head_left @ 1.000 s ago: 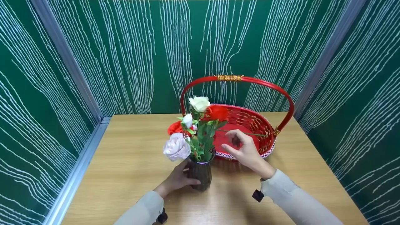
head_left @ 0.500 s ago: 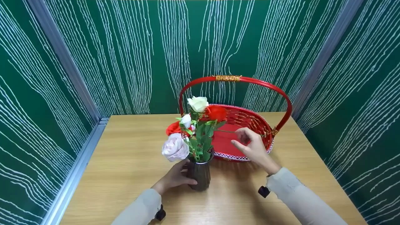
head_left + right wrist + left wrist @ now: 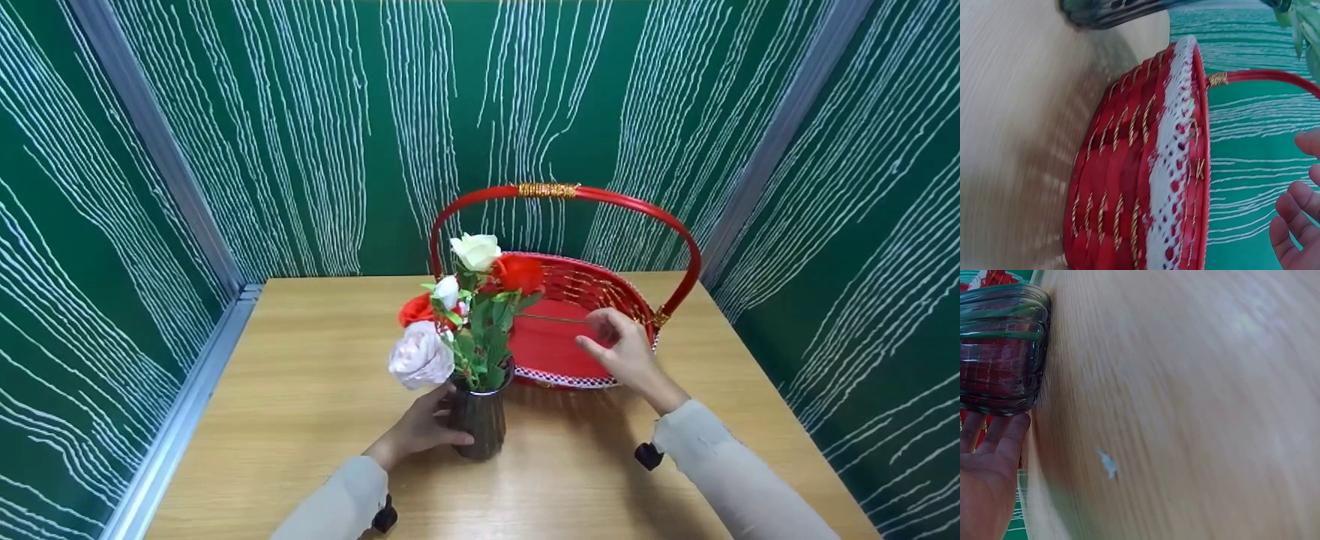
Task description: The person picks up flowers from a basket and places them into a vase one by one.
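A dark ribbed glass vase (image 3: 480,426) stands on the table holding artificial flowers: a pale pink rose (image 3: 421,355), a white rose (image 3: 475,251), a white bud (image 3: 446,291) and red blooms. My left hand (image 3: 421,429) grips the vase's lower left side, thumb across its front; the left wrist view shows several fingers (image 3: 1012,433) at the glass. My right hand (image 3: 626,352), fingers loosely curved with nothing between them, is over the red basket's (image 3: 566,380) right front rim. A thin green stem (image 3: 553,318) crosses inside the basket and passes behind that hand.
The basket's tall red handle (image 3: 634,199), wrapped in gold at its top, arches behind the flowers and right hand. Green walls (image 3: 300,135) with white line patterns enclose the wooden table (image 3: 300,337). A small pale mark (image 3: 1108,464) shows on the tabletop.
My right hand has moved right, away from the flowers, across the basket toward its right side. My left hand and the vase have stayed in place.
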The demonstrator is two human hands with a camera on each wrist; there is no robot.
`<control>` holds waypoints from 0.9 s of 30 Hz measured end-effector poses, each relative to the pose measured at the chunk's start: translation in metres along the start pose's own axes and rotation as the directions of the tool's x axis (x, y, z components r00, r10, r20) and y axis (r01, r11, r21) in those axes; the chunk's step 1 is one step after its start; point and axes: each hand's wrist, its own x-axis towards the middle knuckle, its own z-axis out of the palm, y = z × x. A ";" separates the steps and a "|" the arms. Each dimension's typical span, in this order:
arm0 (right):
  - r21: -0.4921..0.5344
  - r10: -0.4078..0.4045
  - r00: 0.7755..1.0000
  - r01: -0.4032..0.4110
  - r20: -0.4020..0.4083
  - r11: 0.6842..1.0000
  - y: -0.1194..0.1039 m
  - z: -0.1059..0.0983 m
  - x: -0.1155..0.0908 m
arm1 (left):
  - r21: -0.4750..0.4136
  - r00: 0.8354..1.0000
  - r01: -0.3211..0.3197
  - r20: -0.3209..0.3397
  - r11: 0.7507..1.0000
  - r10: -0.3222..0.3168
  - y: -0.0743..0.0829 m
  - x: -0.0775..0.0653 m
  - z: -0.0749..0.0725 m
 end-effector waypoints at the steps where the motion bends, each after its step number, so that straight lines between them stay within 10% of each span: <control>1: -0.010 0.010 1.000 -0.010 0.005 1.000 0.002 -0.001 0.000 | -0.003 1.000 0.003 0.002 1.000 -0.003 0.000 0.000 0.000; 27: -0.225 0.118 0.983 -0.084 0.143 0.971 0.037 0.005 0.010 | 0.033 1.000 -0.009 0.021 0.999 0.008 0.001 0.000 -0.001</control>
